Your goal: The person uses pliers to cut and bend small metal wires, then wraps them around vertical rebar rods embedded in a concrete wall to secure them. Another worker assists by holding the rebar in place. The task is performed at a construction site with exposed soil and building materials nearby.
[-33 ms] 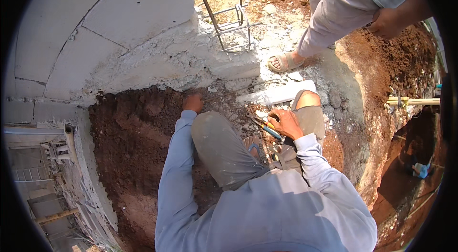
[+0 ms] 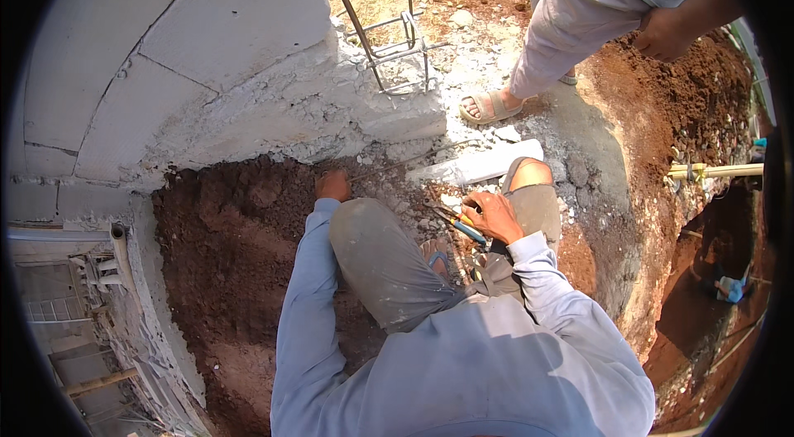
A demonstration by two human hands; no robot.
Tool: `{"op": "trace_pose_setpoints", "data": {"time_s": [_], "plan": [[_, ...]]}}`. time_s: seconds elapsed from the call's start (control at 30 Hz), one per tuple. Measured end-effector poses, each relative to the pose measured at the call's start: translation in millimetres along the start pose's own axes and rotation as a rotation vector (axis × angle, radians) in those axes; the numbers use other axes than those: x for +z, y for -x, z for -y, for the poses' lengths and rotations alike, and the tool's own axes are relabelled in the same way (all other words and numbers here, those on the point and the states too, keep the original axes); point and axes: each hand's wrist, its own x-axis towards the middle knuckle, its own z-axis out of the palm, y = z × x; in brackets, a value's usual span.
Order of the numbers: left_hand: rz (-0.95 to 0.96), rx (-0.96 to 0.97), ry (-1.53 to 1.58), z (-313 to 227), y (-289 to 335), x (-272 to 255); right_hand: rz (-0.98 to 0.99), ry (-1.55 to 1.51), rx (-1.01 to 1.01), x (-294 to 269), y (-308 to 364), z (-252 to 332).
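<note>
My left hand (image 2: 333, 186) is closed low over the reddish soil, just beyond my left knee. A thin rod (image 2: 405, 161), like a length of wire, runs from its fingers to the right toward the rubble. In front of my right knee, my right hand (image 2: 494, 216) is closed around pliers (image 2: 470, 230) with blue and yellow-orange handles. The jaws of the pliers point left, over the broken ground between my legs. Part of the handles is hidden by my fingers. A white pipe-like piece (image 2: 480, 164) lies just beyond my right hand.
A grey block wall (image 2: 236, 15) rises at the left, with a steel rebar cage (image 2: 403, 48) at its end. Another person's sandalled foot (image 2: 490, 107) stands close at the upper right. Bamboo poles (image 2: 715, 171) cross a deep pit (image 2: 691, 288) on the right.
The whole view has shifted slightly, so things sit a little further left. Both hands keep their places and their grips.
</note>
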Motion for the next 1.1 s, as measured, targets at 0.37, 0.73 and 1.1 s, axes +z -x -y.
{"op": "trace_pose_setpoints", "data": {"time_s": [0.37, 0.73, 1.1], "plan": [[-0.245, 0.244, 0.043, -23.6, 18.7, -31.9, -0.034, -0.096, 0.126, 7.7, -4.5, -3.0], [-0.658, 0.452, 0.044, -16.3, 174.0, -230.1, -0.536, 0.016, -0.436, -37.5, -68.1, 79.2], [-1.238, 0.648, -0.379, -60.2, 265.0, -363.2, -0.226, -0.014, -0.792, -83.0, -82.1, 142.0]]}}
